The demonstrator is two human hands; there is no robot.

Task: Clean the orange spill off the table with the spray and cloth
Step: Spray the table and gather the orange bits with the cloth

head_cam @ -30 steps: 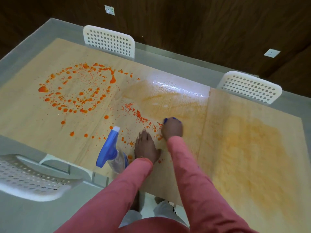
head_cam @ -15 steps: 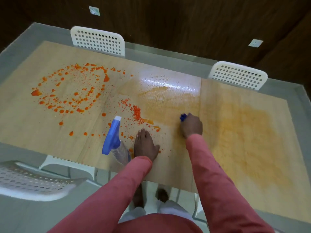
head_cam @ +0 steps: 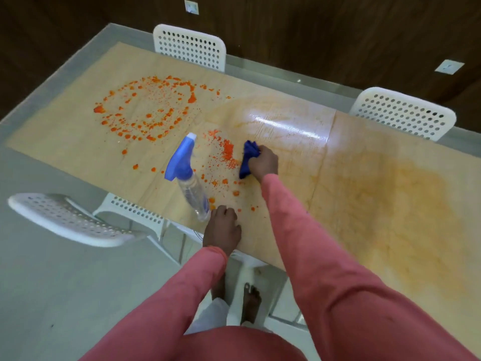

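Observation:
A ring of orange spill covers the left of the wooden table, and a smaller orange patch lies near the middle. My right hand grips a bunched blue cloth and presses it on the table at the right edge of that patch. The spray bottle, clear with a blue head, stands upright left of the patch. My left hand rests on the table near the front edge, just right of the bottle's base, holding nothing.
A pale orange smear spreads over the right half of the table, with a wet shine at the middle. White perforated chairs stand at the far side and at my left. My bare feet show below the edge.
My right hand with the cloth swept right, then came back left and farther from me, to the edge of the middle orange patch. My left hand stayed beside the bottle.

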